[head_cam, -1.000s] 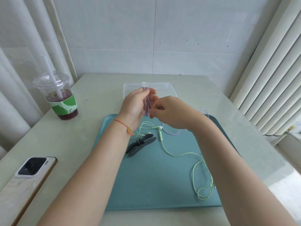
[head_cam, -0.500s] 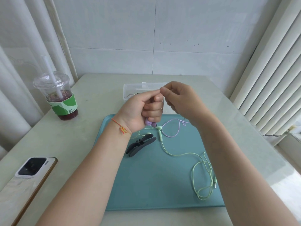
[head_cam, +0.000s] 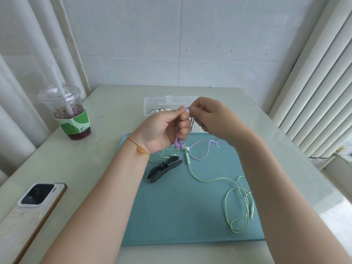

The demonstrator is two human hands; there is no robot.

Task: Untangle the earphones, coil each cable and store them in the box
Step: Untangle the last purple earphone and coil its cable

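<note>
My left hand (head_cam: 163, 128) grips a bundle of the purple earphones (head_cam: 179, 144), whose earbuds hang below the fist. My right hand (head_cam: 211, 117) pinches the purple cable at the top of that bundle; the rest of the cable loops down onto the teal mat (head_cam: 190, 206). The green earphones (head_cam: 236, 197) lie loose on the mat, with the plug at the right. A clear plastic box (head_cam: 152, 103) stands behind my hands, holding white earphones.
A dark grey cable clip (head_cam: 163, 168) lies on the mat near my left wrist. An iced drink cup (head_cam: 68, 113) stands at the left, and a phone (head_cam: 32, 206) lies face down at the front left. Blinds hang at the right.
My left hand has turned and closed round the purple coil. My right hand has lifted the cable over the top of the bundle, and the loose purple loop on the mat has shortened.
</note>
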